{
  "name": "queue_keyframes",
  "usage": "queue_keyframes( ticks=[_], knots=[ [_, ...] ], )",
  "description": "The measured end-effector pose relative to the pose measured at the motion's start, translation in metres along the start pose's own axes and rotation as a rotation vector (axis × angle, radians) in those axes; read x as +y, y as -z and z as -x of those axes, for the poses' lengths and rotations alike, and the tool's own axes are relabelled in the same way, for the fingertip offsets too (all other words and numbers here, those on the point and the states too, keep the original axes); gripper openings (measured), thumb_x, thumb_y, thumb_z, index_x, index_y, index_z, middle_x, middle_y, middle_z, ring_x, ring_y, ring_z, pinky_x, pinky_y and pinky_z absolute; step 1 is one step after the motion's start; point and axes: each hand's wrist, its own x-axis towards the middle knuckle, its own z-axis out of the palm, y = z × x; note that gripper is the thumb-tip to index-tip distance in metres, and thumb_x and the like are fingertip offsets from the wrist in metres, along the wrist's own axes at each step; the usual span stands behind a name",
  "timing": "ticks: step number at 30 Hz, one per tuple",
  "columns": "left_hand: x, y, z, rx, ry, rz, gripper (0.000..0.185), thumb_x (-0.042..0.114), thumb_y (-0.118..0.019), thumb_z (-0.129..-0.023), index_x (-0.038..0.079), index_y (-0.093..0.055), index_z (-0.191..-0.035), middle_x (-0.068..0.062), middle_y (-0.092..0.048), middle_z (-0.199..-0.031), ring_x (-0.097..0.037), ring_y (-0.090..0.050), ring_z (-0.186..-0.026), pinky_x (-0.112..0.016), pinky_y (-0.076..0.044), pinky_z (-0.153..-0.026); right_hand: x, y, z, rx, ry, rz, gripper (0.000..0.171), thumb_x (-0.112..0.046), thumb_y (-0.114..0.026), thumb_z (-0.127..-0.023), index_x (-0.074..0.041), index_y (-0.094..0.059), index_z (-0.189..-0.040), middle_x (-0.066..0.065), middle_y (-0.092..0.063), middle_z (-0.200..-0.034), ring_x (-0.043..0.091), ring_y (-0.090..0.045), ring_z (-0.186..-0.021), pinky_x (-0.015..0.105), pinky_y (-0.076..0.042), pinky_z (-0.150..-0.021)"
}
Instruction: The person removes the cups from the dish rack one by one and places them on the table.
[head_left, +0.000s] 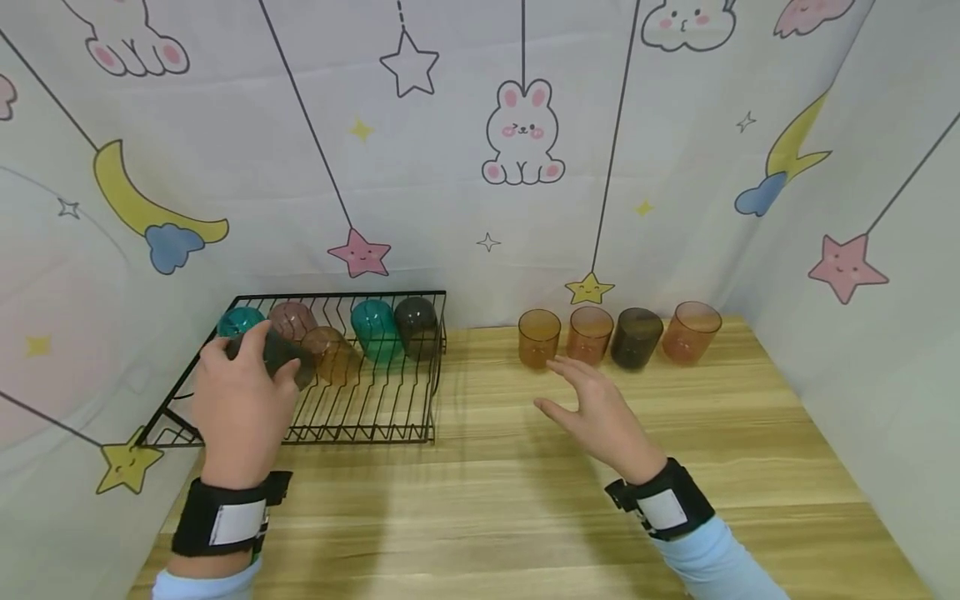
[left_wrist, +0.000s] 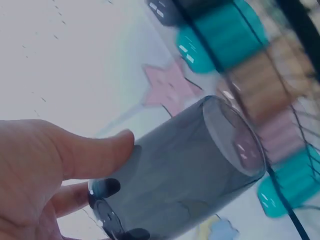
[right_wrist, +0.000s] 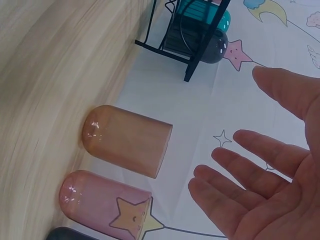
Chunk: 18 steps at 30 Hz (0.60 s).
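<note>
Loosely, a smoky grey tumbler (head_left: 279, 353) was gripped by the left hand (head_left: 240, 404) over the wire dish rack (head_left: 420, 433), right hand (head_left: 596, 412) unclenched near the amber cup (head_left: 538, 337); slippage was judged possible.

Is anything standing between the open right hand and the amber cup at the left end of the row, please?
Nothing visible. The right hand hovers open just in front of the amber cup, with only bare table between them. The left hand holds a grey cup over the rack.
</note>
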Motion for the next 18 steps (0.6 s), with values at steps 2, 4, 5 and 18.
queue_keyframes(
  ticks=[2,4,5,18],
  knots=[
    [0.012,0.001,0.005,0.008,-0.042,0.024,0.058,0.026,-0.070,-0.081,0.017,-0.048,-0.134,-0.034,-0.043,-0.126,-0.055,-0.051,-0.098,-0.069,-0.045,-0.060,-0.001,0.000,0.000,0.005,0.001,-0.008,0.059,-0.041,-0.067,-0.082,-0.013,-0.051,-0.132,0.007,-0.051,-0.136,0.024,-0.046,-0.127,0.043,-0.041,-0.104],
    [0.022,0.000,0.010,0.012,-0.077,0.042,0.058,0.029,-0.072,-0.080,0.018,-0.050,-0.132,-0.033,-0.046,-0.124,-0.053,-0.054,-0.097,-0.067,-0.047,-0.059,-0.001,0.000,0.000,0.004,-0.002,-0.015,0.059,-0.041,-0.067,-0.083,-0.014,-0.051,-0.132,0.007,-0.052,-0.135,0.024,-0.047,-0.127,0.043,-0.041,-0.104],
    [0.027,-0.001,0.012,0.018,-0.094,0.053,0.057,0.030,-0.073,-0.079,0.018,-0.051,-0.131,-0.032,-0.047,-0.123,-0.053,-0.055,-0.096,-0.066,-0.048,-0.059,-0.002,0.000,0.000,0.003,-0.001,-0.018,0.059,-0.041,-0.067,-0.083,-0.014,-0.051,-0.132,0.007,-0.052,-0.135,0.024,-0.047,-0.127,0.043,-0.041,-0.103],
    [0.077,-0.014,0.033,0.058,-0.268,0.177,0.062,0.036,-0.077,-0.074,0.023,-0.053,-0.130,-0.023,-0.055,-0.118,-0.038,-0.064,-0.080,-0.047,-0.051,-0.048,-0.005,-0.001,-0.001,0.020,0.009,-0.034,0.057,-0.042,-0.066,-0.083,-0.014,-0.052,-0.131,0.007,-0.054,-0.133,0.022,-0.049,-0.125,0.041,-0.043,-0.102]
  ],
)
